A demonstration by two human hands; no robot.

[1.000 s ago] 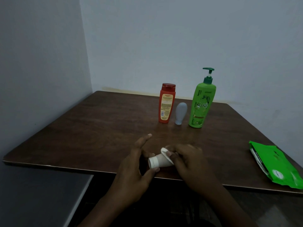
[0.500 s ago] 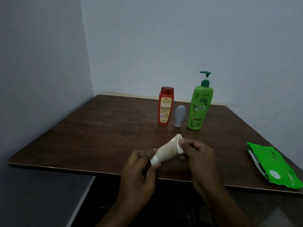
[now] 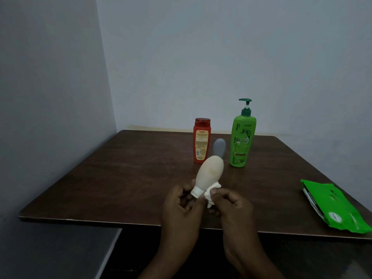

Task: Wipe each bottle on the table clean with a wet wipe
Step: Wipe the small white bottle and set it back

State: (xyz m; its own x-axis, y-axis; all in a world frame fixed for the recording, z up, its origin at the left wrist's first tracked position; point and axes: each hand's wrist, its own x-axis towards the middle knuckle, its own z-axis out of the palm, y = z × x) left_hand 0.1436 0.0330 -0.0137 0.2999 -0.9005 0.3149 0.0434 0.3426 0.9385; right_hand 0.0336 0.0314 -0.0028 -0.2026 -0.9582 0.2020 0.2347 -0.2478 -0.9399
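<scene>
One cream bottle point(image 3: 210, 174) mid-wipe: left hand point(image 3: 181, 207) grips cap point(image 3: 196, 191), right hand point(image 3: 231, 206) pinches wet wipe point(image 3: 210, 196). Red bottle point(image 3: 202, 140), grey bottle point(image 3: 219, 146), green bottle point(image 3: 242, 138): likely pending.

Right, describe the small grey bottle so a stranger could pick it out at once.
Look at the far side of the dark wooden table, where three bottles stand in a row. The grey bottle is the middle one, between the red bottle and the green pump bottle. It is the shortest of the three, rounded on top, with no label showing.
</scene>
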